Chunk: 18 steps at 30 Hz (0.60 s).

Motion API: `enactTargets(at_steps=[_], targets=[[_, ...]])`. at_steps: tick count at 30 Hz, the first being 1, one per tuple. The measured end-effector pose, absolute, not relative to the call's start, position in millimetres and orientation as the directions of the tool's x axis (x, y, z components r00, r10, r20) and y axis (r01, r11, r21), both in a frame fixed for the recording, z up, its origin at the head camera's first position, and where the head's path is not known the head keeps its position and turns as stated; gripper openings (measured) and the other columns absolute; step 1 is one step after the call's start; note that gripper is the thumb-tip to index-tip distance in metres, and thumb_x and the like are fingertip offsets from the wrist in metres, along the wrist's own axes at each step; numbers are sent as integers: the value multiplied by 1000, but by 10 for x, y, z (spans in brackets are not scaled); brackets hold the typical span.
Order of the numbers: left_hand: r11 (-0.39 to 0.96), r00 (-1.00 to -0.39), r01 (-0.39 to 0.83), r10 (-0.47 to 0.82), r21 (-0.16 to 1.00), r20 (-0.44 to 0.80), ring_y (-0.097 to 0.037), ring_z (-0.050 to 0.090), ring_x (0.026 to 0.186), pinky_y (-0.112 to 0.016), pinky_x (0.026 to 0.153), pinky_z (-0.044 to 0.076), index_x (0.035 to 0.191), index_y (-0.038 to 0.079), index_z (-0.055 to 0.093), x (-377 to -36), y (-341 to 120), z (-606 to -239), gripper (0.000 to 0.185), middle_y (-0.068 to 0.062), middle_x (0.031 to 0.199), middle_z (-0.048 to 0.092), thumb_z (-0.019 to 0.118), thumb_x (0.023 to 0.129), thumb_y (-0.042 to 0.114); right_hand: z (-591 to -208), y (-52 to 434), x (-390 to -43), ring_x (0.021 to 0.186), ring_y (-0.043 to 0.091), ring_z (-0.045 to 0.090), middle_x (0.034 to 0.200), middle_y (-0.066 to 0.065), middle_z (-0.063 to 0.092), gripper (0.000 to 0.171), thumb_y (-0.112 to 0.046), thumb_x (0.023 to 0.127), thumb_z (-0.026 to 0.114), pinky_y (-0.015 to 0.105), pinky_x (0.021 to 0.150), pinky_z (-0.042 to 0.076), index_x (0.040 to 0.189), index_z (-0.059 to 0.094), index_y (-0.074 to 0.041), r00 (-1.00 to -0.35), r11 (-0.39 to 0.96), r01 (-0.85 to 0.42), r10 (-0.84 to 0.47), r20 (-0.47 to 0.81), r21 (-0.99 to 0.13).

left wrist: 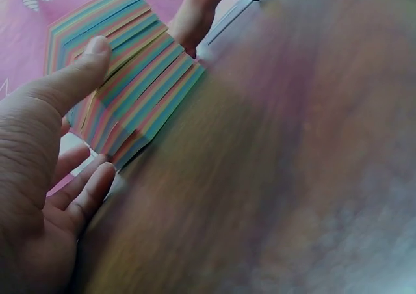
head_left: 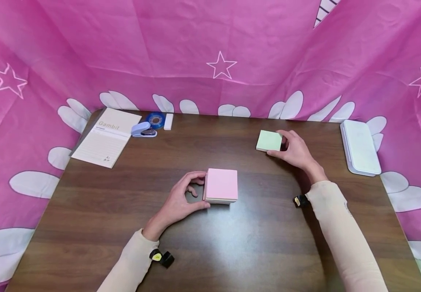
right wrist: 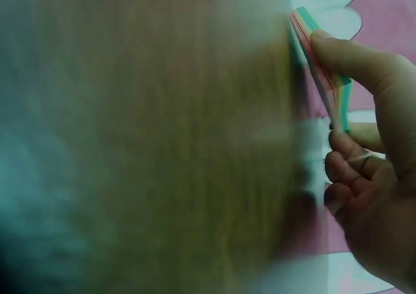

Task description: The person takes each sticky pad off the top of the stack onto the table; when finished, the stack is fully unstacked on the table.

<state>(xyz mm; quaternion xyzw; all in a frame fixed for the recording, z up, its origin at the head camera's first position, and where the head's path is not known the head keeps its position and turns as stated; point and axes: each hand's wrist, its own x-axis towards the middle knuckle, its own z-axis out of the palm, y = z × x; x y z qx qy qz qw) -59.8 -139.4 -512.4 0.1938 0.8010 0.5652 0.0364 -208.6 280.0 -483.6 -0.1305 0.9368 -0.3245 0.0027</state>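
Note:
Near the table's middle stands a tall stack of sticky notes (head_left: pixel 222 184) with a pink top sheet. The left wrist view shows the rainbow-striped sides of the sticky-note stack (left wrist: pixel 140 79), its layers slightly uneven. My left hand (head_left: pixel 182 198) grips the stack from its left side, thumb on the near side and forefinger at the far corner, other fingers loosely bent. Farther back to the right, my right hand (head_left: pixel 295 151) pinches a thinner sticky-note pad (head_left: pixel 269 140) with a pale green top between thumb and fingers. The pad's striped edge (right wrist: pixel 325 73) shows in the right wrist view.
At the back left lie a notebook (head_left: pixel 106 138), a light-blue stapler (head_left: pixel 144 130), a blue tape roll (head_left: pixel 155 120) and a small white block (head_left: pixel 168 121). A white case (head_left: pixel 360 148) lies by the right edge. A pink curtain (head_left: pixel 181 48) hangs behind the wooden table (head_left: pixel 97 211).

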Motion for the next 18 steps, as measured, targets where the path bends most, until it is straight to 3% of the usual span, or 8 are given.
enactTargets(at_steps=[3, 5, 8, 11, 14, 18], targets=[[313, -923, 263, 358, 913, 143, -18, 67, 114, -28, 77, 56, 156, 21, 58, -601, -1404, -5126, 90, 0, 141, 66, 104, 79, 17, -4871, 2842, -2143, 101, 37, 55, 108, 23, 59, 81, -23, 89, 94, 44, 86, 42, 152, 56, 7, -967, 763, -235, -248, 64, -602], [340, -922, 260, 365, 904, 128, -16, 67, 95, -28, 69, 53, 156, 23, 57, -603, -1420, -5121, 91, 1, 128, 70, 104, 79, 16, -4892, 2850, -2169, 104, 39, 55, 110, 25, 60, 82, -19, 91, 92, 47, 89, 43, 156, 52, 8, -967, 764, -236, -243, 71, -600], [385, -920, 253, 379, 888, 98, -14, 57, 69, -28, 58, 46, 157, 26, 55, -607, -1441, -5102, 91, 3, 108, 72, 103, 81, 16, -4922, 2843, -2181, 106, 41, 56, 111, 26, 62, 79, -16, 94, 90, 51, 93, 44, 159, 51, 7, -970, 765, -236, -227, 93, -599], [411, -918, 245, 389, 878, 74, -13, 47, 57, -28, 53, 40, 158, 27, 54, -613, -1450, -5089, 89, 5, 95, 72, 101, 83, 14, -4955, 2820, -2171, 106, 40, 57, 111, 25, 64, 69, -16, 96, 89, 52, 92, 45, 155, 59, 2, -972, 773, -234, -208, 112, -590], [418, -917, 245, 392, 875, 69, -12, 48, 56, -27, 52, 37, 158, 26, 54, -617, -1455, -5081, 87, 4, 101, 73, 99, 85, 11, -4973, 2786, -2160, 104, 39, 57, 108, 24, 63, 61, -18, 98, 87, 53, 89, 45, 152, 64, -2, -972, 781, -236, -191, 139, -578], [419, -913, 260, 401, 870, 80, -11, 54, 61, -25, 53, 37, 158, 24, 53, -620, -1449, -5085, 87, -2, 129, 71, 97, 86, 7, -4979, 2749, -2165, 99, 38, 55, 106, 21, 59, 56, -20, 100, 85, 53, 84, 45, 150, 67, -5, -973, 796, -228, -164, 163, -560]])
